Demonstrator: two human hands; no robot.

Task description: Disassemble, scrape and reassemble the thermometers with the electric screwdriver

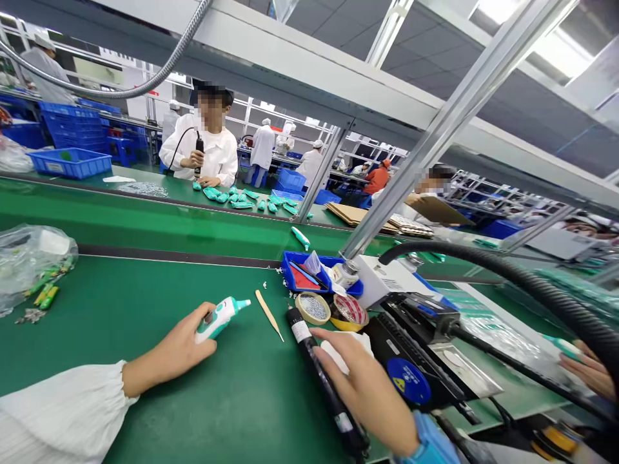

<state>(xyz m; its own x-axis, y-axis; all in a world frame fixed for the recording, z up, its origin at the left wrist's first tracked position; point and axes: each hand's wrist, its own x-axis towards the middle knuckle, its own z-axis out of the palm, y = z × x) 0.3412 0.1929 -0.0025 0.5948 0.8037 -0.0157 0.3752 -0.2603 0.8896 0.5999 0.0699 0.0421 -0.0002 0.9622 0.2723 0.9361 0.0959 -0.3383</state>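
Now the left hand (174, 341) grips a white-and-teal handheld device (218, 319) pointing to two o'clock; the right hand (367, 386) lies on white cloth (334, 353), grip unclear.

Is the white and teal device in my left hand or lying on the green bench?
In your hand: your left hand grips the white and teal device, its fingers curled around the body.

Legible text: none we can make out. White label (300, 331) on black handheld tool (309, 356): too small to read. Blue round sticker (409, 381): yellow warning triangle (399, 385) only.
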